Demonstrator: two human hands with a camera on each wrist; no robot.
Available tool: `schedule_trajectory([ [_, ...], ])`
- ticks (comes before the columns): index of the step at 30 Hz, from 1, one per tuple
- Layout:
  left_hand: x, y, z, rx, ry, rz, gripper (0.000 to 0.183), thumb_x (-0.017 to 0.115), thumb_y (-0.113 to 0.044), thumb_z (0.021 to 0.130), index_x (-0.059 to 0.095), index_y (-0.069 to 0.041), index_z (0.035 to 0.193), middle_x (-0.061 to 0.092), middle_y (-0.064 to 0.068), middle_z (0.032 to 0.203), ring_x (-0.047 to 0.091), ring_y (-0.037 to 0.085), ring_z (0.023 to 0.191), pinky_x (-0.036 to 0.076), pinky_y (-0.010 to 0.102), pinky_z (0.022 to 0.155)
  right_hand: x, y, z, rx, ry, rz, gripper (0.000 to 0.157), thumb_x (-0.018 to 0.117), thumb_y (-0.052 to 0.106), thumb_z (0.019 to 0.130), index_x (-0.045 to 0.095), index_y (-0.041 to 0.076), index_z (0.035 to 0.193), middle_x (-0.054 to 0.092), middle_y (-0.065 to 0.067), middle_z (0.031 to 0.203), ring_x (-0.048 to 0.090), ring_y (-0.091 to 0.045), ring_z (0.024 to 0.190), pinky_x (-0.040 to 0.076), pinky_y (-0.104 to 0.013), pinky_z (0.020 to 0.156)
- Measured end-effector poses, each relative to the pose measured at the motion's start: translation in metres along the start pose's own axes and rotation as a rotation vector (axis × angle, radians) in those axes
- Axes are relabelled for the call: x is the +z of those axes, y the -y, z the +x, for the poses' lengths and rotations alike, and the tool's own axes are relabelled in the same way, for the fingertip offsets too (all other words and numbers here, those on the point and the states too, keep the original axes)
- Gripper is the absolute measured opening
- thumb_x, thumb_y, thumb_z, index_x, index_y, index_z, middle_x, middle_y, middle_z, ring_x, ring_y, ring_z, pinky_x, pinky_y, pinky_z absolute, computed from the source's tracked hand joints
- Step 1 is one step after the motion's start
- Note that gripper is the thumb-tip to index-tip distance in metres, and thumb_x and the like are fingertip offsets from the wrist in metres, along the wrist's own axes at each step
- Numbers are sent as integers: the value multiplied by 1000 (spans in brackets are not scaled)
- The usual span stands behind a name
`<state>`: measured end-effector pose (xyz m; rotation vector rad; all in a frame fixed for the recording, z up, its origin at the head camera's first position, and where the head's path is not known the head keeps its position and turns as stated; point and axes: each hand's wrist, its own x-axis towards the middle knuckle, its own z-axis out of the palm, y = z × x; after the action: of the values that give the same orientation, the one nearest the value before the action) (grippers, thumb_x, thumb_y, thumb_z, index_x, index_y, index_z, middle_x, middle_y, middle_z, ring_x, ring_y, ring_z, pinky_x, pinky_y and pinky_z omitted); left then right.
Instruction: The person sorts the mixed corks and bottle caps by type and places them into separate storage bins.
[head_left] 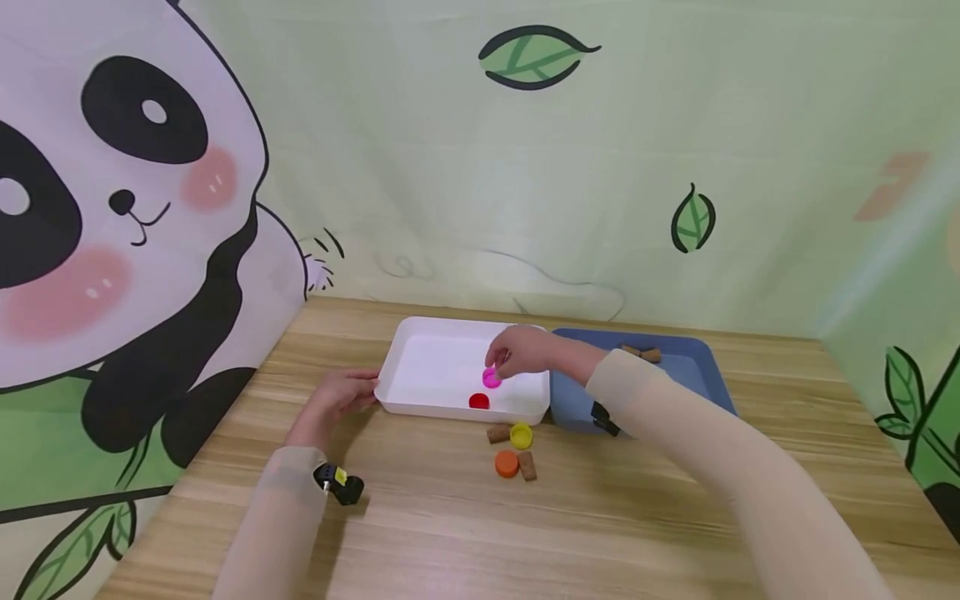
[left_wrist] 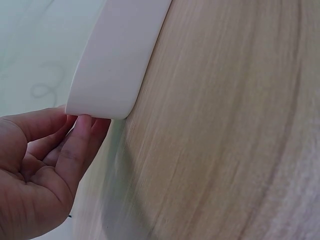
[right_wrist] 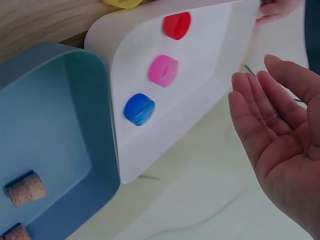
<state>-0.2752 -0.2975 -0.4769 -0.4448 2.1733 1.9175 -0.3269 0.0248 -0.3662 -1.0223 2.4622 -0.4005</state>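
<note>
My right hand (head_left: 522, 350) hovers over the white tray (head_left: 427, 375), its fingers loosely bent and nothing between them. Below its fingertips in the head view lies a pink bottle cap (head_left: 491, 379). A red bottle cap (head_left: 478, 402) sits at the tray's near wall. The right wrist view also shows a blue bottle cap (right_wrist: 139, 109), lined up with the pink and red ones; the hand hides it from the head view. At the tray's left end my left hand (head_left: 341, 393) holds the edge, thumb at the rim and bent fingers against the outer wall (left_wrist: 100, 95).
A blue tray (head_left: 705, 375) adjoins the white one on the right, with cork pieces (head_left: 650, 355) near its far side. On the wooden table in front lie a yellow cap (head_left: 521, 436), an orange cap (head_left: 506, 464) and two corks (head_left: 527, 467). A printed cloth hangs behind.
</note>
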Motion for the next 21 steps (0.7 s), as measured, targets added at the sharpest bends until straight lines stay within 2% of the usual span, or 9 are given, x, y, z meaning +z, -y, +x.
schedule_trajectory([
  [4,1,-2,-1,-3,-4,20,47,59,2,99,48,14,143,65,27,134,66,1,77,62,18,76,-3,3,-19,-32,-69,46,26,66,13,98,70,0,121,74,-13,115,66,-22,104,59,-32,96],
  [8,2,-3,-2,-14,-11,29,47,60,2,99,49,13,143,59,30,140,66,1,77,63,18,77,-6,6,-38,-32,-142,88,24,66,13,99,72,1,119,75,-13,113,67,-21,100,61,-33,93],
  [15,3,-4,-2,-21,-25,17,46,60,3,99,50,13,143,62,29,138,67,1,75,62,18,75,-2,1,-67,-54,-249,182,21,66,12,98,73,0,114,76,-13,106,65,-18,91,61,-31,83],
  [21,2,-3,-1,-14,-25,22,45,59,2,100,50,13,142,66,26,133,66,1,75,62,17,74,13,-5,-86,-5,-300,218,22,68,14,98,73,3,116,76,-11,107,65,-16,90,61,-30,82],
])
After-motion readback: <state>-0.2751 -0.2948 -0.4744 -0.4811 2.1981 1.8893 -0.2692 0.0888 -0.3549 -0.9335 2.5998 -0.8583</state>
